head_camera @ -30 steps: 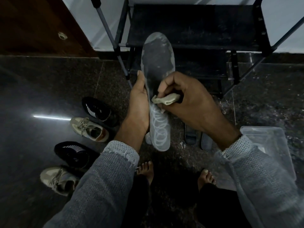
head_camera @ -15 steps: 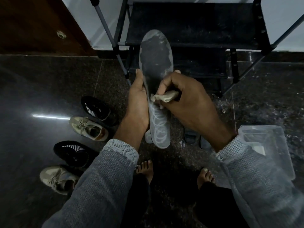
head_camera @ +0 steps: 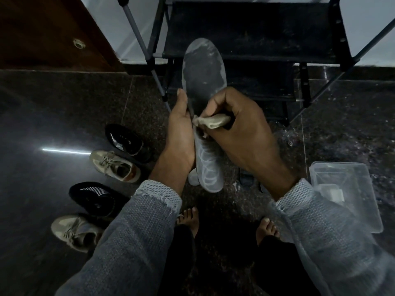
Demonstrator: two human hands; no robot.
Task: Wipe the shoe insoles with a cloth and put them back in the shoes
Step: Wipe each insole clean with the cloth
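On the dark stone floor (head_camera: 53, 116) at far left we see four shoes in a loose column: a black shoe (head_camera: 126, 141) farthest from us, a tan laced shoe (head_camera: 114, 165) just beside it, a second black shoe (head_camera: 94, 197) nearer, and a second tan shoe (head_camera: 74, 231) nearest. Moving right, our left hand (head_camera: 181, 133) grips the insole (head_camera: 203, 82) along its left edge, thumb lying straight up that edge; the fingers (head_camera: 193, 178) wrap behind it, only a pale tip showing near the heel. The insole stands nearly upright between both hands, toe end pointing away toward the black shoe rack (head_camera: 256, 30), heel end toward our bare feet. Our right hand (head_camera: 241, 129) is curled tightly round a crumpled beige cloth (head_camera: 213, 122), pinching it and pressing it against the insole's middle, just beside the left thumb. The cloth covers the midsection; the toe and printed heel areas show bare. At far right a clear plastic container (head_camera: 363, 180) sits on the floor.
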